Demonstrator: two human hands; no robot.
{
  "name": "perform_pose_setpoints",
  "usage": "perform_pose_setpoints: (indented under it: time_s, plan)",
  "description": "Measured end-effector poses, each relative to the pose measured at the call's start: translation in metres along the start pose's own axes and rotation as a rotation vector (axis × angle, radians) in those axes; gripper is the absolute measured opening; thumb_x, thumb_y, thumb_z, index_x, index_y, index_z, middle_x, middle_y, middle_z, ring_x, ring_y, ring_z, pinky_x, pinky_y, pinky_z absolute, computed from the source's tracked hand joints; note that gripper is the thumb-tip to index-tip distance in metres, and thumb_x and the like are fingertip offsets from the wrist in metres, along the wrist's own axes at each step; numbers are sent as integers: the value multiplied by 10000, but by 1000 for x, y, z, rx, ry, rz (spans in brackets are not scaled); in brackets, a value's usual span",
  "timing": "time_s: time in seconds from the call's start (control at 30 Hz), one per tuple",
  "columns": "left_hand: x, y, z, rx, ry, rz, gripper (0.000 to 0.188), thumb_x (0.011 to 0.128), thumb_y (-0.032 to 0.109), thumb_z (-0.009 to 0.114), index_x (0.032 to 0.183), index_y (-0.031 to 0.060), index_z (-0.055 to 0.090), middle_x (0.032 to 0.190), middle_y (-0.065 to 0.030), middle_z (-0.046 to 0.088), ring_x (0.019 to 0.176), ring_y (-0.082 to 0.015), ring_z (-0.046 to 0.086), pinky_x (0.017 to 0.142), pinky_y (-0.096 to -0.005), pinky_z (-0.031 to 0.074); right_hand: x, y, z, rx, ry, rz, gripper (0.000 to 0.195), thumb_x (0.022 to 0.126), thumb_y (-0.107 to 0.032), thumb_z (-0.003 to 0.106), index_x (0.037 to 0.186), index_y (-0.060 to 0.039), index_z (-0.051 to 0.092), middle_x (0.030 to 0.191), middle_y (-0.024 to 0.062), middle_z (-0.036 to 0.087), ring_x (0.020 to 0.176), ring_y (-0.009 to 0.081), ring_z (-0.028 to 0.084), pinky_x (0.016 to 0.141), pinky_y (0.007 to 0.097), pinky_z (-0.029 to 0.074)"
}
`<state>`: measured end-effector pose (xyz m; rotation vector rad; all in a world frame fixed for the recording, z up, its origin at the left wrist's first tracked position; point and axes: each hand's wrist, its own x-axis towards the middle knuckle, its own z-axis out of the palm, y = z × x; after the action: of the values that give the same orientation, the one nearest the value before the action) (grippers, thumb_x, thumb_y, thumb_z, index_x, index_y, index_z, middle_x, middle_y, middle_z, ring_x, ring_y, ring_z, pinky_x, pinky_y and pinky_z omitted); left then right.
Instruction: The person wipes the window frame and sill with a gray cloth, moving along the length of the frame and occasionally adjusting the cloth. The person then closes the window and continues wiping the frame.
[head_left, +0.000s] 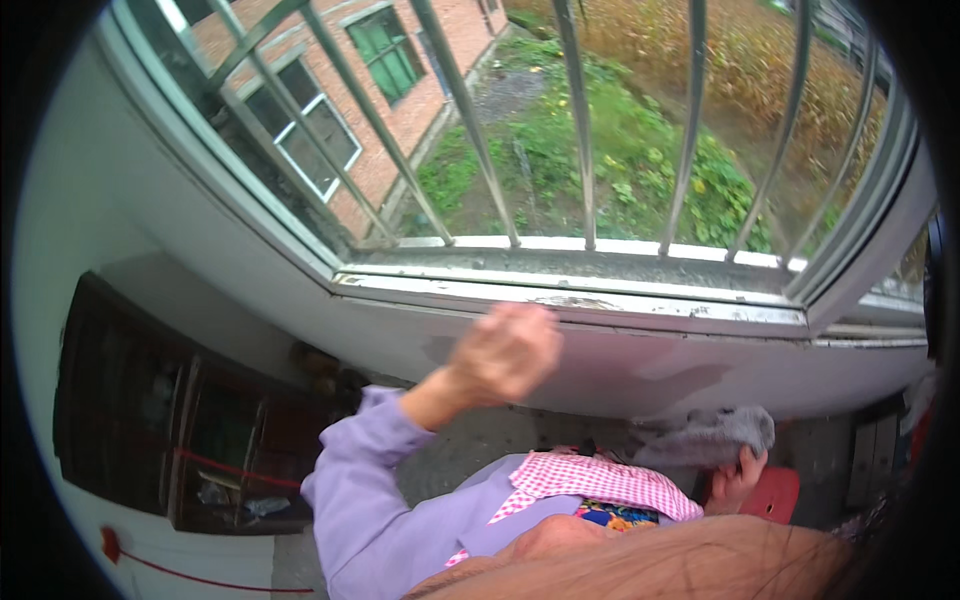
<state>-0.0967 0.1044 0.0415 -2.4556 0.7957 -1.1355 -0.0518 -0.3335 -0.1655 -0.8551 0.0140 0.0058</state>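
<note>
My left hand (506, 352), in a purple sleeve, is raised just in front of the white window sill (600, 300). It is blurred, its fingers look curled in, and nothing shows in it. The sill's paint is worn and flaking. Lower at the right, my right hand (739, 480) grips the end of a grey fluffy cloth (705, 439), which spreads leftward in front of the wall below the window. Pink checked fabric (607, 480) lies across my chest, over the purple top.
Upright metal bars (581, 150) stand outside the window. A dark wooden cabinet (180, 420) with open shelves is at the left wall, a red cord (217, 581) near it. A red seat-like object (776, 495) lies beyond my right hand. Dark box-shaped furniture (874, 457) stands far right.
</note>
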Motion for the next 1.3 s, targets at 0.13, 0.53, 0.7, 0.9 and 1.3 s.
perform_pose_setpoints:
  time_s: [0.13, 0.53, 0.7, 0.9, 1.3]
  plan:
    - [79, 48, 28, -175, 191, 173, 199, 839, 138, 587, 987, 40, 675, 1106, -102, 680, 1126, -229, 628, 1024, -439, 456, -23, -28, -28, -24, -96, -89, 637, 787, -111, 666, 1381, -15, 457, 1229, 146, 618, 870, 191, 648, 622, 222, 498]
    - [294, 134, 101, -286, 209, 541, 317, 800, 144, 576, 1064, -13, 651, 1199, -152, 624, 1251, -265, 555, 1115, -497, 366, -104, -108, -69, -30, 326, -446, 566, 726, -41, 666, 1270, 57, 550, 1197, 223, 654, 1091, 368, 655, 982, 466, 517]
    - [328, 146, 136, -53, 160, 545, 337, 793, 157, 573, 1081, 4, 659, 1191, -109, 623, 1248, -230, 544, 1122, -505, 345, -122, -133, -100, 14, 399, -480, 517, 720, -10, 649, 1226, 64, 576, 1127, 214, 683, 1059, 349, 672, 958, 442, 531]
    - [332, 165, 130, 46, 49, 446, 302, 808, 161, 582, 1059, 22, 675, 1185, -68, 589, 1252, -198, 502, 1133, -508, 311, -114, -162, -122, 17, 437, -426, 407, 706, 27, 625, 1109, 81, 634, 1054, 163, 704, 983, 277, 686, 920, 381, 522]
    - [296, 311, 133, -1872, -309, 124, 549, 869, 257, 751, 1322, 9, 564, 1335, -186, 571, 1218, -304, 577, 987, -374, 474, 4, -243, -51, -596, -125, -330, 242, 733, 27, 769, 961, 48, 690, 793, 41, 691, 693, 78, 614, 617, 244, 485]
